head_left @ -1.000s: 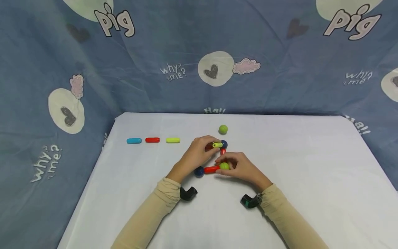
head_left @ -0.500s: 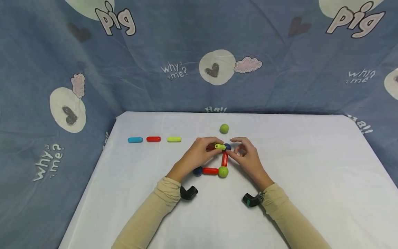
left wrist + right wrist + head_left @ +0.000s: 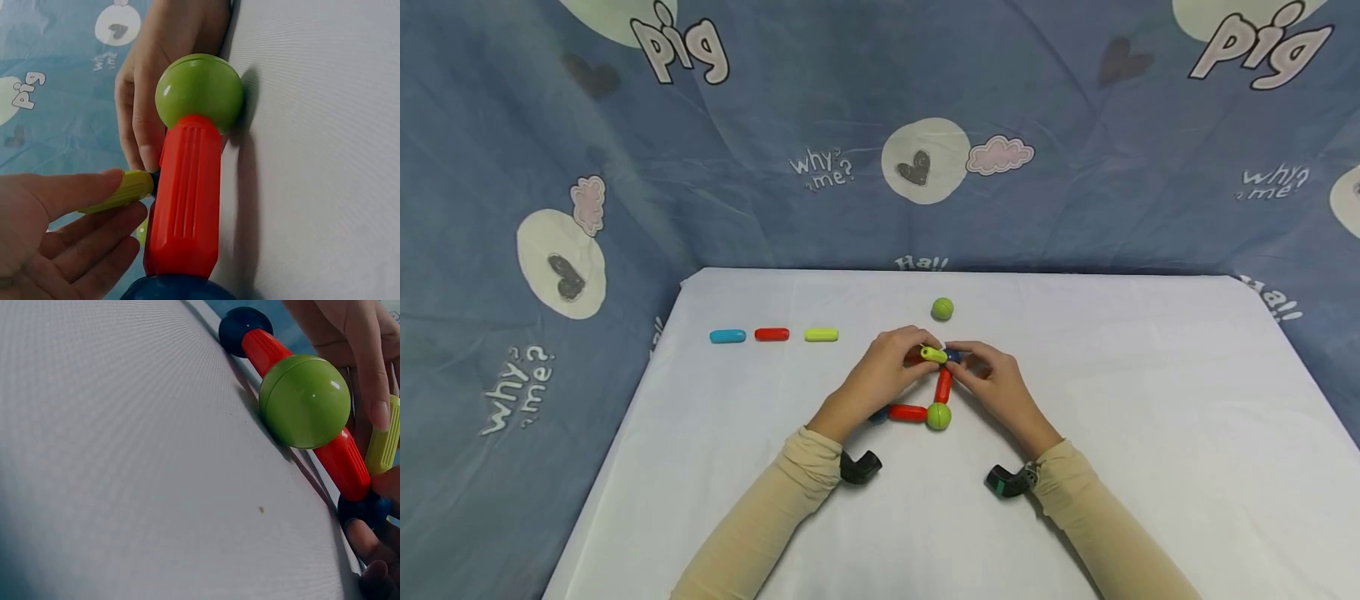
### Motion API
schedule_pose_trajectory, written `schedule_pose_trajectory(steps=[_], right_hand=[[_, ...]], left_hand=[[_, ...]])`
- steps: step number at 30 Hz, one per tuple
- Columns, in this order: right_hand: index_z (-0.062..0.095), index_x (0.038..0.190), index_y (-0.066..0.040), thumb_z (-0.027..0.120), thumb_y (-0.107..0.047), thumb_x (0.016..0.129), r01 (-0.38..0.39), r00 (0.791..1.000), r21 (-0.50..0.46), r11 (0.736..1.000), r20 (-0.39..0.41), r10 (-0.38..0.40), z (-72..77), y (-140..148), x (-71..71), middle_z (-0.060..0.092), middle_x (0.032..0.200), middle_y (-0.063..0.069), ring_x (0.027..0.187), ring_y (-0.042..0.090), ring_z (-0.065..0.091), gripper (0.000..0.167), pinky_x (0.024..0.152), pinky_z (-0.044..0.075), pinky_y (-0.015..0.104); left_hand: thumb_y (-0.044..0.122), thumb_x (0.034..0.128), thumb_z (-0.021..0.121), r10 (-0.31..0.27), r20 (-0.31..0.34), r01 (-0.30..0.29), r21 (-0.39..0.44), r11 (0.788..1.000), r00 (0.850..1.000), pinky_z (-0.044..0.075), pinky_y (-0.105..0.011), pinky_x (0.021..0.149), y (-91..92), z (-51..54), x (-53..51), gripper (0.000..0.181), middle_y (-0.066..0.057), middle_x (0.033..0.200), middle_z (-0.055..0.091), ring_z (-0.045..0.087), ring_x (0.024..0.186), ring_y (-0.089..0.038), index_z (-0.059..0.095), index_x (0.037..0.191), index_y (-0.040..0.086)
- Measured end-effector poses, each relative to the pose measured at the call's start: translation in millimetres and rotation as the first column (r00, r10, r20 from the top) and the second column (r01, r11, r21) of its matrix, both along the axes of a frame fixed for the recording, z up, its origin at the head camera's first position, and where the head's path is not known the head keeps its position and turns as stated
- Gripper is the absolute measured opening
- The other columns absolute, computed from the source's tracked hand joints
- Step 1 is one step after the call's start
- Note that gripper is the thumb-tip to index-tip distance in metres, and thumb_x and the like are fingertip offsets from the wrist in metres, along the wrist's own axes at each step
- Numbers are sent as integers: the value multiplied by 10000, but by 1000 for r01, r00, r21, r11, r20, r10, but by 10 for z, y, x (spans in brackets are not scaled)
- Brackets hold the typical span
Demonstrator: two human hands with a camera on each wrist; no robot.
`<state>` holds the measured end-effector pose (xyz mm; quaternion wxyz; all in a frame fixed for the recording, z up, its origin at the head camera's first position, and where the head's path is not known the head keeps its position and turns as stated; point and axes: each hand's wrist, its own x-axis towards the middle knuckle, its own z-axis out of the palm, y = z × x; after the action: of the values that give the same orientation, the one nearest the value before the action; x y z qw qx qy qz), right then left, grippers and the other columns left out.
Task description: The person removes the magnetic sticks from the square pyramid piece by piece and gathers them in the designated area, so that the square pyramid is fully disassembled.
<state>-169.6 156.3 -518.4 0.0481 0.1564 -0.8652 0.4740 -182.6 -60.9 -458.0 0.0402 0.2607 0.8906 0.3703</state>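
My left hand (image 3: 880, 371) pinches a yellow-green ribbed rod (image 3: 933, 355) between thumb and fingers. The rod's far end touches a dark blue ball (image 3: 362, 509), which my right hand (image 3: 996, 379) pinches from the other side. From that ball a red rod (image 3: 943, 387) runs to a green ball (image 3: 938, 416) at the near corner. A second red rod (image 3: 908, 413) joins the green ball to another dark blue ball (image 3: 240, 328), partly hidden by my left wrist in the head view. These joined pieces form an L shape on the white table.
A loose green ball (image 3: 942, 309) lies beyond the hands. Apart in a row at the far left are a blue rod (image 3: 727, 336), a red rod (image 3: 772, 334) and a yellow-green rod (image 3: 822, 335). A blue printed cloth (image 3: 737, 208) hangs behind the white table (image 3: 1150, 400).
My right hand has left the near green ball, moved away from me to the far dark blue ball, and its fingers have come together on it. The left hand keeps its pinch on the yellow-green rod.
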Motion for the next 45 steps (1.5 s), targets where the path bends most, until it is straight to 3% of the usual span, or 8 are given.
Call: schedule_pose_trajectory(steps=[4,12,24,45], right_hand=[[709,1295,-119,741,-165,964,-5,1000,7,1000,-5,5,2,-1,-4,749,1004,85,781,152,644,337,701,527,230],[706,1294,-116,741,-171,965,-2,1000,20,1000,6,2,17,-7,-2,755,1024,96,802,165,653,335,705,525,243],[704,1295,-134,727,-183,977,-8,1000,32,999,5,8,16,-5,-6,751,1016,88,781,151,653,323,696,540,247],[702,1301,-139,723,-193,981,-26,1000,37,999,17,25,40,-7,4,742,1045,79,788,149,656,325,717,549,257]], left_hand=[[161,922,789,22,-57,-22,-15,1000,998,566,-350,906,21,6,11,209,-18,1087,734,692,954,-147,740,1122,126],[169,916,798,41,-75,-43,-18,999,996,579,-315,825,27,12,8,181,-20,1030,738,676,898,-136,750,1082,118],[179,900,819,58,-51,-61,-61,996,997,594,-291,799,-12,-8,-23,168,-14,1006,767,703,886,-111,760,1047,123],[161,883,834,61,-15,-62,-51,997,998,589,-251,746,-40,41,-29,147,-20,980,767,700,835,-99,767,1006,117]])
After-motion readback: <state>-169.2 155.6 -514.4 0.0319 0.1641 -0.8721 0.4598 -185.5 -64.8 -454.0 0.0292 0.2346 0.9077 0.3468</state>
